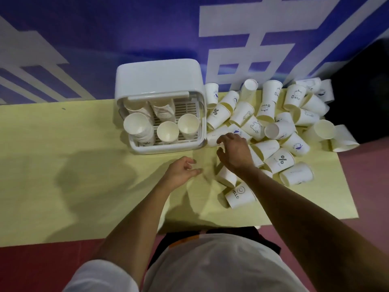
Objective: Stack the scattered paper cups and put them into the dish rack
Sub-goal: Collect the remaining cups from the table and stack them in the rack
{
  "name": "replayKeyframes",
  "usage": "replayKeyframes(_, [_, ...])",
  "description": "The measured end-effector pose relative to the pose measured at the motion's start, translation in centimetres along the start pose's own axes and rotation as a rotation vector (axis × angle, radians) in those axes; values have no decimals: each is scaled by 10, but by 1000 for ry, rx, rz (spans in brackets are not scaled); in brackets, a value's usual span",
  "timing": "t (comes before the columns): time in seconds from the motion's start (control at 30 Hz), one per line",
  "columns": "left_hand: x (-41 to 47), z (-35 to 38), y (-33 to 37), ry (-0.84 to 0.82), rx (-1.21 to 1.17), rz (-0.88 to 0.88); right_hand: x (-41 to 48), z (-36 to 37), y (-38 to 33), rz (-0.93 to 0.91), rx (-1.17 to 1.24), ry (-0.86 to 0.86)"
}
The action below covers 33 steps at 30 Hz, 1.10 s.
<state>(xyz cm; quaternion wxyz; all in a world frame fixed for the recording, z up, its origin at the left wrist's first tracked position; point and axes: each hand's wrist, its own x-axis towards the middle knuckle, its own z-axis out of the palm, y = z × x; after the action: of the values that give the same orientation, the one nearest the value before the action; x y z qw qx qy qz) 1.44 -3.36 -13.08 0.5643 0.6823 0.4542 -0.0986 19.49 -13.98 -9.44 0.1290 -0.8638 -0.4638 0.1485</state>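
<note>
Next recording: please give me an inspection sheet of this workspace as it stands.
Surface: table with a yellow cover.
Job's things: white dish rack, lid open, holds several cup stacks; loose cups lie heaped right of it, most on their sides.
Clutter: nothing seen.
Hands: left hand hovers over the table, relaxed, holding nothing; right hand reaches over the heap's edge beside the rack, fingers spread, no cup gripped.
Cables: nothing seen.
Surroundings: blue banner with white characters behind; red floor.
</note>
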Motion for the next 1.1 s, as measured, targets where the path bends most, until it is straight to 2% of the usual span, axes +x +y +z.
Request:
replayKeyframes(0.13, [5,45,17,-101,105,-1,-33,-6,43,168,-105,17])
replayKeyframes(0.23, [12,74,33,-116,154,-12,-51,-9,63,263,-176,-2])
replayKeyframes(0.33, [18,97,48,-55,154,-36,-64,-6,79,292,-222,-50])
replayKeyframes(0.43, [21,112,56,39,252,-46,-68,3,90,295,-237,-77])
replayKeyframes(0.53, [21,118,59,60,304,-41,-64,8,93,329,-247,-109])
replayKeyframes(0.8, [14,87,53,94,88,36,-50,4,77,267,-239,-114])
replayKeyframes(0.93, [6,59,53,244,-68,101,-43,-3,67,211,-175,-114])
replayKeyframes(1.1, [-2,27,63,448,-205,167,-34,-18,50,170,42,-22])
